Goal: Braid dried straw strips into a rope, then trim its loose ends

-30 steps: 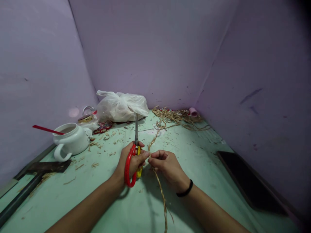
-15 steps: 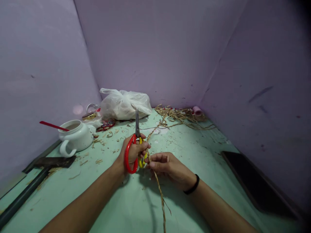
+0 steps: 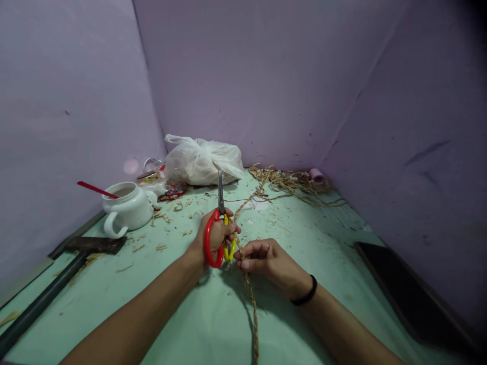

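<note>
Scissors [image 3: 213, 238] with one red and one yellow handle hang on my left hand [image 3: 216, 233], blades together and pointing away from me. The same hand pinches a tan braided fibre rope [image 3: 254, 314] between thumb and fingers. Just below, my right hand [image 3: 268, 263] grips the rope between thumb and forefinger; a black band circles that wrist. From my hands the rope runs down toward the near edge of the view. Its far part leads up to a tangled heap of rope [image 3: 289, 183] at the back.
A white pot [image 3: 131, 210] with a red stick [image 3: 95, 189] stands at left, beside a dark-handled hammer-shaped tool [image 3: 45, 299]. At the back lie a knotted white plastic bag [image 3: 205, 165] and a pink spool [image 3: 316, 176]. A flat black object [image 3: 407, 294] lies right. Fibre scraps litter the green surface.
My view has turned slightly left, so everything sits further right. Both hands keep their hold. A loose strand sticking out from the lower rope shows less now.
</note>
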Motion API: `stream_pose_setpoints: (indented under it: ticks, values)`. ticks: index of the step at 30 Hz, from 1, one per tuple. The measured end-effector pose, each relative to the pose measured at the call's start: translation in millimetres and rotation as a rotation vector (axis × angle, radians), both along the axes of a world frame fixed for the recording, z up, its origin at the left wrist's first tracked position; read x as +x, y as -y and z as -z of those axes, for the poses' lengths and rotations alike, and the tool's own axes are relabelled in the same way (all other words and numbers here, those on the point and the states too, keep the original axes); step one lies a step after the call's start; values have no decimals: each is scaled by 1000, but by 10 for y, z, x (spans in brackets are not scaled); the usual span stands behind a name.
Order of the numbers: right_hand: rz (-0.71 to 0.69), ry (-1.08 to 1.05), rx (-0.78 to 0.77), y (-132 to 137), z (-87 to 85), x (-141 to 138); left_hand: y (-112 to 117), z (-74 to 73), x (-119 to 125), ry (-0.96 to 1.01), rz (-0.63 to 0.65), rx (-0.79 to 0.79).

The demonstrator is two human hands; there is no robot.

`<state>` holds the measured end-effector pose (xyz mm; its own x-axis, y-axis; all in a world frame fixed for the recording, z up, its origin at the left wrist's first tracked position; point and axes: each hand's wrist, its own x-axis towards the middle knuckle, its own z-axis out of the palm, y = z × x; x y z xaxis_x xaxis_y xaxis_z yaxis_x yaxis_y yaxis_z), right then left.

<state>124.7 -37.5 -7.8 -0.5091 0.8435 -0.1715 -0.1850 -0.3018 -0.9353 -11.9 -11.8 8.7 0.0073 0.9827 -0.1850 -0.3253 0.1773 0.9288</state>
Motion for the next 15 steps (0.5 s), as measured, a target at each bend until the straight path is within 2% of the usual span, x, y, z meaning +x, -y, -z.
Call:
stream_pose_setpoints:
  ticks: [3,5,10,12,15]
  values:
    - [26,19,73,20,-24,-25,-7,43,51,58,0,-104]
    - [25,7,97,34,-28,-39,-9,63,70,67,7,-120]
    - [-6,-103,-33,36,13,-56,-37,79,32,38,-11,63]
    - [25,-82,-55,28,20,-55,-55,73,-18,-45,-6,95]
    - [124,22,14,15,-20,-32,-63,40,-127,-282,13,171]
